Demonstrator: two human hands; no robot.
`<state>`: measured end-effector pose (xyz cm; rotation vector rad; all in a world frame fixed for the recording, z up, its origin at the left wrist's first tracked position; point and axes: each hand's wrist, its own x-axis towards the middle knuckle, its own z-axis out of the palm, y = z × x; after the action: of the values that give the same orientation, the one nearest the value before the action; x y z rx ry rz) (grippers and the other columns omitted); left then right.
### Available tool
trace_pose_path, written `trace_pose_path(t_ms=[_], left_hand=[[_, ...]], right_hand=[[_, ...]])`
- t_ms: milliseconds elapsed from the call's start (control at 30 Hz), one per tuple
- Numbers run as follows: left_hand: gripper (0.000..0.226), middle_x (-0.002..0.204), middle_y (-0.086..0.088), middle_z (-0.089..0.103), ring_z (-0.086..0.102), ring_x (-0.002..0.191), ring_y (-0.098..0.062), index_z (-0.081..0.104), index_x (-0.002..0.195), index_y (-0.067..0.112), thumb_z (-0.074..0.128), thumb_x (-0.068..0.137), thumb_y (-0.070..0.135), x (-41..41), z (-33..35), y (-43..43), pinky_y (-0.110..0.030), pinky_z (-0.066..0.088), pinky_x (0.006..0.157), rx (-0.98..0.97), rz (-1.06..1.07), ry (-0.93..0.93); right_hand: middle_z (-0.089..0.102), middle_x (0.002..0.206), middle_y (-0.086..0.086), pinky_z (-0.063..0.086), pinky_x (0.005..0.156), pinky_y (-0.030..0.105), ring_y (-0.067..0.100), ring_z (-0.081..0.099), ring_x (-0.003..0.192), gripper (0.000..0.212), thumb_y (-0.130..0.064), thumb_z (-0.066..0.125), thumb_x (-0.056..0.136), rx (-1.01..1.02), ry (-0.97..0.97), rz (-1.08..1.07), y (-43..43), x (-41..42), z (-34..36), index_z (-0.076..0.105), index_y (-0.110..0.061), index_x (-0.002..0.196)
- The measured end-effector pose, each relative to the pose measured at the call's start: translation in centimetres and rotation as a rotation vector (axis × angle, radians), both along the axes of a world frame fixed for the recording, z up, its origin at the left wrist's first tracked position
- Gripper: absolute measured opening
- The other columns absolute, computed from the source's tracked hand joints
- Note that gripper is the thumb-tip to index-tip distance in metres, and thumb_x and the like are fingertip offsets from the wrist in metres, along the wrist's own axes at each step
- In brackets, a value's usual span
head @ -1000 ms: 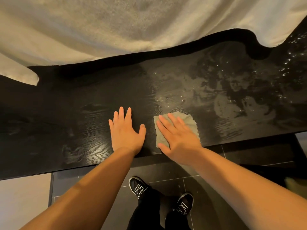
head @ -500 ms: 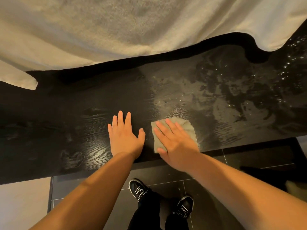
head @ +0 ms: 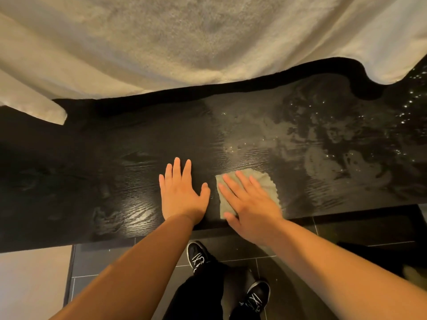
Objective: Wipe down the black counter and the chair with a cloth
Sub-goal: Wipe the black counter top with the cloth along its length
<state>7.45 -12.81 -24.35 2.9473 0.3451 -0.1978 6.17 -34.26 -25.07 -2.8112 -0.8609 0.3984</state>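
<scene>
Fingers of the right hand lie flat and slightly fanned, pressing the cloth down, no pinch. Left hand also flat, fingers together with the thumb out, palm on bare wood just left of the cloth, not touching it.

Cloth: small grey-green square, flat on the black counter, close to its near edge, far corner and right side sticking out from under the palm.

Right of the cloth and further back: wet smears and droplets across the counter. Left of the cloth the surface reads mostly dry, wood grain showing. Beyond the cloth a pale draped fabric overhangs the far edge. Below the near edge: dark tile floor and black shoes.

Step, my read: counter wipe in progress, chair not in view. Next move likely calls for sliding the cloth right into the wet patch under steady flat pressure, left hand bracing.
</scene>
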Motion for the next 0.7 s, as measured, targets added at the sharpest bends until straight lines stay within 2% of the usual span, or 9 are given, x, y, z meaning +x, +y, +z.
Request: trace_pose_path(t_ms=[133, 267, 367, 467, 533, 633, 700], left_hand=[[0.081, 0.177, -0.004, 0.007, 0.002, 0.163, -0.029, 0.017, 0.168, 0.028, 0.042, 0.098, 0.061, 0.1, 0.0, 0.0, -0.053, 0.005, 0.132, -0.002, 0.000, 0.002], [0.081, 0.177, -0.004, 0.009, 0.004, 0.163, -0.030, 0.019, 0.167, 0.028, 0.042, 0.098, 0.061, 0.1, 0.0, 0.1, -0.053, 0.007, 0.132, -0.009, -0.006, 0.000], [0.081, 0.177, -0.004, 0.009, 0.004, 0.163, -0.030, 0.019, 0.167, 0.028, 0.040, 0.097, 0.062, 0.1, 0.0, 0.2, -0.053, 0.008, 0.132, -0.008, -0.006, 0.003], [0.081, 0.177, -0.004, 0.009, 0.005, 0.163, -0.030, 0.019, 0.167, 0.027, 0.041, 0.097, 0.062, 0.0, -0.1, 0.2, -0.053, 0.007, 0.132, -0.023, -0.012, -0.008], [0.080, 0.177, -0.004, 0.008, 0.003, 0.163, -0.029, 0.019, 0.167, 0.028, 0.040, 0.097, 0.062, 0.1, -0.1, 0.3, -0.053, 0.005, 0.132, -0.031, -0.012, -0.008], [0.080, 0.177, -0.004, 0.007, 0.001, 0.163, -0.028, 0.018, 0.167, 0.028, 0.038, 0.097, 0.063, 0.0, -0.2, 0.3, -0.052, 0.003, 0.132, -0.041, -0.014, -0.005], [0.081, 0.177, -0.003, 0.007, 0.001, 0.163, -0.028, 0.019, 0.167, 0.028, 0.039, 0.097, 0.062, 0.0, -0.1, 0.3, -0.052, 0.003, 0.132, -0.049, -0.013, -0.003]], right_hand=[[-0.001, 0.175, -0.007, -0.006, 0.129, 0.043, 0.022, -0.007, 0.161, 0.080, -0.061, 0.034, 0.097, -0.011, 0.020, 0.077, -1.4, 3.3, -0.1, 0.011, -0.030, 0.167], [0.001, 0.175, -0.002, 0.004, 0.130, 0.051, 0.027, -0.006, 0.161, 0.077, -0.060, 0.026, 0.101, -0.051, -0.008, -0.145, -1.0, 7.4, 0.1, 0.010, -0.024, 0.167], [-0.002, 0.175, 0.001, -0.001, 0.129, 0.052, 0.030, -0.010, 0.160, 0.077, -0.057, 0.025, 0.101, -0.013, 0.024, -0.257, 1.1, 6.5, 0.3, 0.008, -0.021, 0.167], [0.004, 0.175, 0.000, 0.005, 0.129, 0.052, 0.029, -0.007, 0.161, 0.079, -0.056, 0.034, 0.097, 0.021, 0.012, -0.101, 1.7, 2.2, 0.5, 0.016, -0.022, 0.167], [0.002, 0.175, -0.003, 0.002, 0.130, 0.048, 0.024, -0.009, 0.161, 0.080, -0.057, 0.039, 0.097, 0.019, 0.041, 0.039, 0.8, 0.2, 0.2, 0.015, -0.026, 0.167], [0.009, 0.174, -0.003, 0.004, 0.130, 0.046, 0.025, -0.002, 0.161, 0.078, -0.060, 0.039, 0.098, 0.009, 0.015, 0.195, -1.3, 2.9, -0.1, 0.020, -0.026, 0.166], [0.016, 0.173, 0.002, 0.010, 0.129, 0.051, 0.030, 0.007, 0.160, 0.076, -0.060, 0.034, 0.100, -0.003, -0.044, 0.146, -1.9, 6.6, -0.5, 0.025, -0.023, 0.165]])
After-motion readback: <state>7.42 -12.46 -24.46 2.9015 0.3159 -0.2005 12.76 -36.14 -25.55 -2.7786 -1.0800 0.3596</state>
